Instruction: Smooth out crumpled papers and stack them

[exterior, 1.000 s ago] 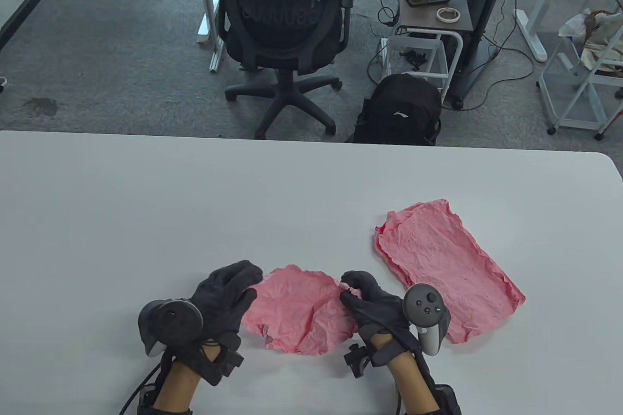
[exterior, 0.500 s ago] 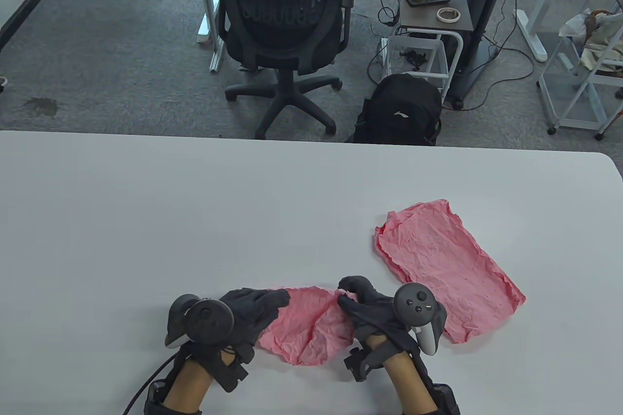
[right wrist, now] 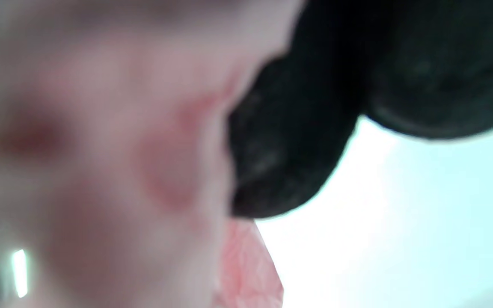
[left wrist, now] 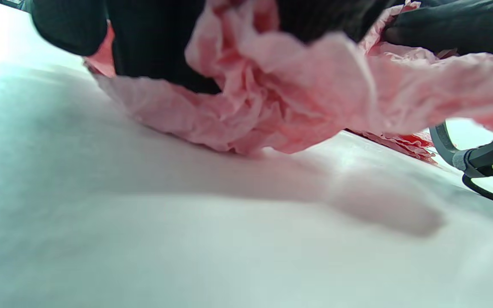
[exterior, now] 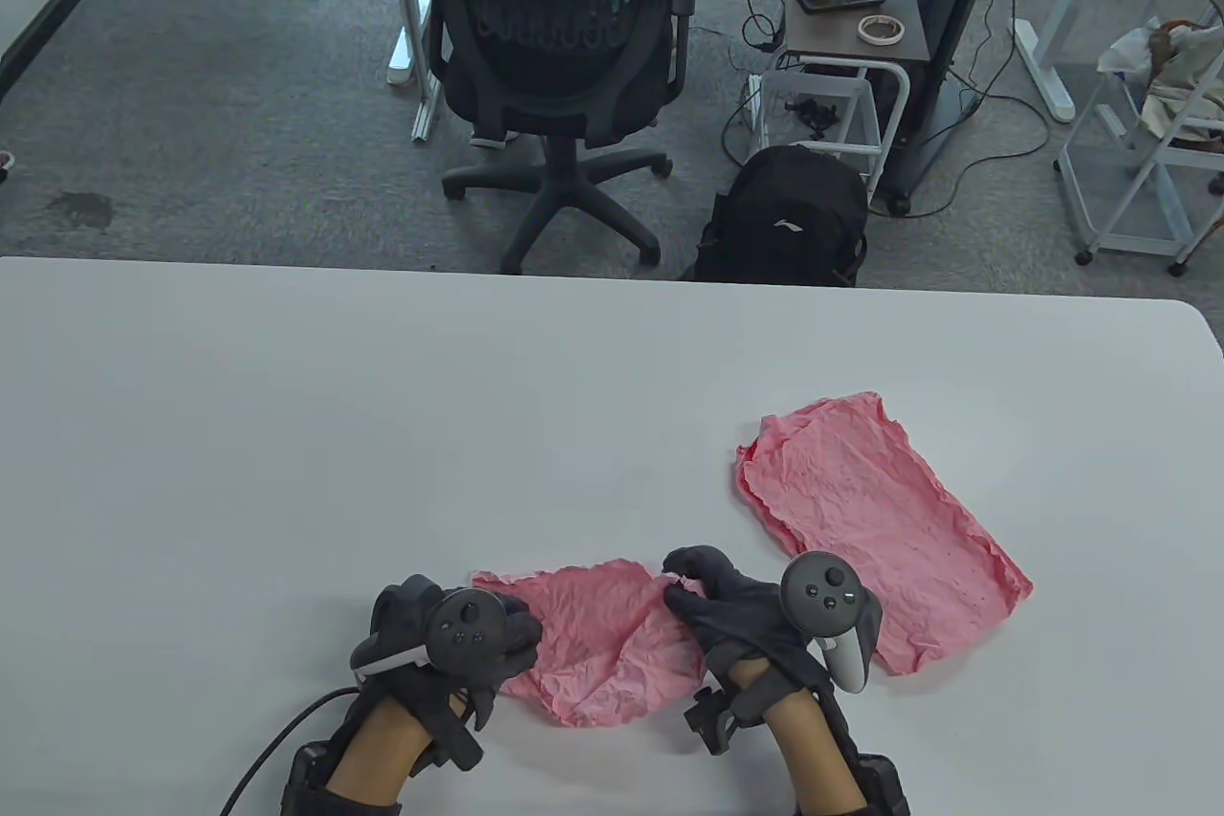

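A crumpled pink paper (exterior: pixel 602 653) lies near the table's front edge between my hands. My left hand (exterior: pixel 507 634) sits at its left edge with fingers curled under the tracker; in the left wrist view the paper (left wrist: pixel 298 85) bunches up against those dark fingers (left wrist: pixel 152 38). My right hand (exterior: pixel 684 582) pinches the paper's upper right corner. The right wrist view is blurred, showing pink paper (right wrist: pixel 246 273) beside dark fingers (right wrist: pixel 298 128). A flattened pink sheet (exterior: pixel 870 519) lies to the right, partly under the right hand's tracker.
The white table (exterior: pixel 382 424) stretches wide to the left and far side of the papers. Beyond its far edge stand an office chair (exterior: pixel 559 41) and a black backpack (exterior: pixel 789 218) on the carpet.
My left hand has slid right and toward me, going from flat fingers on the paper to curled fingers at its left edge. The paper has narrowed and bunched. The right hand's pinch has held.
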`<move>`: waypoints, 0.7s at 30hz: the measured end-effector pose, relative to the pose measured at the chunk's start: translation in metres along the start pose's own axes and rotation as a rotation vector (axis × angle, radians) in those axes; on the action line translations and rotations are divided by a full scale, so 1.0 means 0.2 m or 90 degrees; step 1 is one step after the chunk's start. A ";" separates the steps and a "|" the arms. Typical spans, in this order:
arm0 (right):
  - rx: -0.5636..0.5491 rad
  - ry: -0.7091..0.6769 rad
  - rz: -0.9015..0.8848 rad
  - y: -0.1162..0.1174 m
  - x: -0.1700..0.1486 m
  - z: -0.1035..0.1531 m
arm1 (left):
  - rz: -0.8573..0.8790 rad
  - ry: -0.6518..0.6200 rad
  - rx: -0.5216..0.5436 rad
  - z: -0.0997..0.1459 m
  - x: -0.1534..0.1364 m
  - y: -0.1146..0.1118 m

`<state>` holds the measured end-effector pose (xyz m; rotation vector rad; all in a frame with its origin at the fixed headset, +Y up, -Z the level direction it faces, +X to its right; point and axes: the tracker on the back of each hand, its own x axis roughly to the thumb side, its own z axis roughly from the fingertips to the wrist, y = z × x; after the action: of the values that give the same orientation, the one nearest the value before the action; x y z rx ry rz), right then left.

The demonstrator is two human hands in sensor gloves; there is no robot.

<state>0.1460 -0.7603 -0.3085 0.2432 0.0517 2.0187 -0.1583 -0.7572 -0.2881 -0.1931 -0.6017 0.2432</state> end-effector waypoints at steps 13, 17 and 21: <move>-0.021 0.024 0.032 -0.05 -0.02 0.00 | -0.011 0.036 -0.124 -0.01 -0.04 -0.06; -0.044 0.029 0.068 -0.07 -0.02 0.00 | 0.051 0.030 -0.095 0.00 -0.05 -0.05; -0.066 0.018 0.133 -0.09 -0.02 0.00 | 0.053 0.028 -0.070 0.00 -0.06 -0.05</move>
<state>0.1631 -0.7558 -0.3109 0.1584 -0.0630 2.2247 -0.1659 -0.7693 -0.2921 -0.3293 -0.5638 0.2862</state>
